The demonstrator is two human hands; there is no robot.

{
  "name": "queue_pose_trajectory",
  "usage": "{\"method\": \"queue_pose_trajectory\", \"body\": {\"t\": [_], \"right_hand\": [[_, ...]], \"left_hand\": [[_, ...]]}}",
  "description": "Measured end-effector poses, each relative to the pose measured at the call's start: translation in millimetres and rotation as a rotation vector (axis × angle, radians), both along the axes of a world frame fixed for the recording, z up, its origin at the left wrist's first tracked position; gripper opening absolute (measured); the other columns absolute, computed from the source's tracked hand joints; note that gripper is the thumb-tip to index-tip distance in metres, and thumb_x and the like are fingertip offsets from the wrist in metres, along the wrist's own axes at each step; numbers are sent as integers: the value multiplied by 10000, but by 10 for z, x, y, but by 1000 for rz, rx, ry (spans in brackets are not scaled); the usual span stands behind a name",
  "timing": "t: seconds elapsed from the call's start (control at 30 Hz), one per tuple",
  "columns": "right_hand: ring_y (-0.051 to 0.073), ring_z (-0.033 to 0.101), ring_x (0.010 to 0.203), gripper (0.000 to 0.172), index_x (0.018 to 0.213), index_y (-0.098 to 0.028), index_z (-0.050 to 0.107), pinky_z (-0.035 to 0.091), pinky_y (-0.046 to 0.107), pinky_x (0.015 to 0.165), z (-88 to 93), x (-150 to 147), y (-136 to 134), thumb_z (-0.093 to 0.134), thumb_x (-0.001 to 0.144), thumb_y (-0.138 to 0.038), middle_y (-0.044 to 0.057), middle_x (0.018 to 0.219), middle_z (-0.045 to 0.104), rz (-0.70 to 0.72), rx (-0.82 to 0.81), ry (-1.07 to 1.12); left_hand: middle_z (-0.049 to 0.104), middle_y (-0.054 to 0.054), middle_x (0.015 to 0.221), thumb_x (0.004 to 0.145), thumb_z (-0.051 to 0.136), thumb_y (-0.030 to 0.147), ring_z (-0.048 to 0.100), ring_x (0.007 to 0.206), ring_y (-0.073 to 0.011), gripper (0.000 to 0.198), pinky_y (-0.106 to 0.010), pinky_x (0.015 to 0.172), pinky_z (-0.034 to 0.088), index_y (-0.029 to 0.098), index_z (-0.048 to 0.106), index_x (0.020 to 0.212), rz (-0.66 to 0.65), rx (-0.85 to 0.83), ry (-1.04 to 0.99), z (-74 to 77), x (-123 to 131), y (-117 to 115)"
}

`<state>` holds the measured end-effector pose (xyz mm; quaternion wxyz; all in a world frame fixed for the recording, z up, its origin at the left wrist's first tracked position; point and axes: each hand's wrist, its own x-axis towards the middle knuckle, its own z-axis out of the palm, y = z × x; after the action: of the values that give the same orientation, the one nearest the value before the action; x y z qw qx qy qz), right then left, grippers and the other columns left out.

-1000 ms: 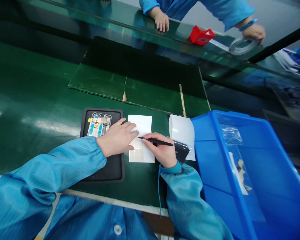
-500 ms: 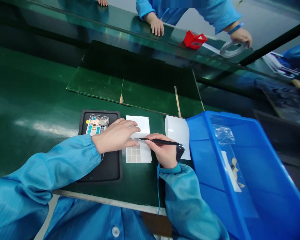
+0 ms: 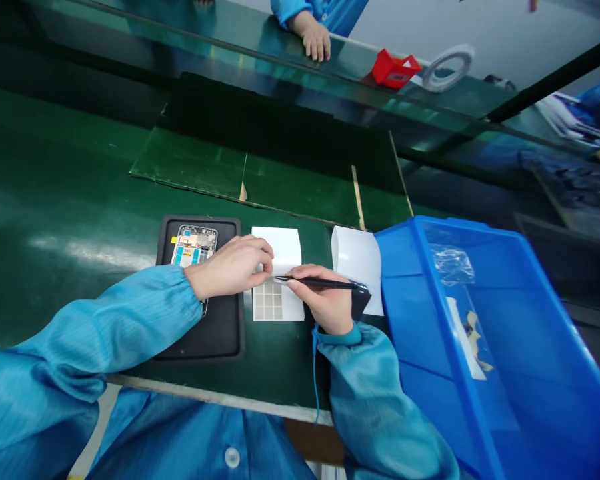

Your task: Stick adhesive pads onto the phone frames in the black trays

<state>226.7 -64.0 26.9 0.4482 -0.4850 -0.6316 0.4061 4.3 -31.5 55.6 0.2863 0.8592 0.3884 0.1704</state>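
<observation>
My right hand grips black tweezers, their tips pointing left toward my other hand. Under the tips lies a white sheet with a grid of small greyish square stickers. My left hand is closed, thumb and fingers pinched together at the sheet's left side by the tweezer tips; whatever is between them is too small or hidden. Beneath my left forearm is a black tray holding an opened phone with its inner parts showing, partly covered by my hand and sleeve.
A curled white sheet lies right of my right hand, beside a large blue bin with clear plastic and scraps inside. Across the bench are a red box, a roll of tape and another person's hand.
My left hand's fingers have drawn together from a spread pose into a pinch near the tweezer tips. The other person's arm has left the tape roll.
</observation>
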Motion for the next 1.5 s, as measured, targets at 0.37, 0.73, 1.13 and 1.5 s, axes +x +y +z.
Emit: {"method": "queue_pose_trajectory", "body": {"t": [0.37, 0.73, 1.13, 1.5], "right_hand": [[219, 714, 780, 155, 802, -233, 725, 607, 373, 768, -33, -7, 7, 827, 754, -340, 39, 819, 747, 18, -17, -24], [225, 711, 748, 190, 779, -237, 733, 611, 384, 741, -35, -2, 3, 831, 742, -394, 44, 797, 747, 0, -27, -36], [222, 706, 772, 147, 817, -229, 732, 598, 388, 757, -118, 53, 25, 827, 755, -321, 38, 825, 740, -82, 6, -36], [234, 701, 731, 176, 793, -228, 740, 604, 386, 703, -76, 28, 78, 821, 747, -378, 44, 790, 737, -78, -3, -81]], "left_hand": [[687, -50, 1096, 881, 598, 195, 616, 1041, -218, 131, -373, 944, 470, 188, 725, 848, 30, 10, -18, -5, 7, 4], [687, -45, 1097, 878, 599, 202, 618, 1039, -220, 135, -378, 946, 464, 199, 731, 846, 21, 5, -13, -18, 6, 0], [694, -23, 1038, 858, 622, 244, 632, 986, -192, 71, -329, 900, 476, 179, 651, 858, 246, -13, -129, 385, -375, 62], [719, -40, 1014, 926, 509, 357, 675, 816, -163, 157, -292, 758, 529, 208, 562, 929, 770, -127, 18, 31, -1466, -796]]}}
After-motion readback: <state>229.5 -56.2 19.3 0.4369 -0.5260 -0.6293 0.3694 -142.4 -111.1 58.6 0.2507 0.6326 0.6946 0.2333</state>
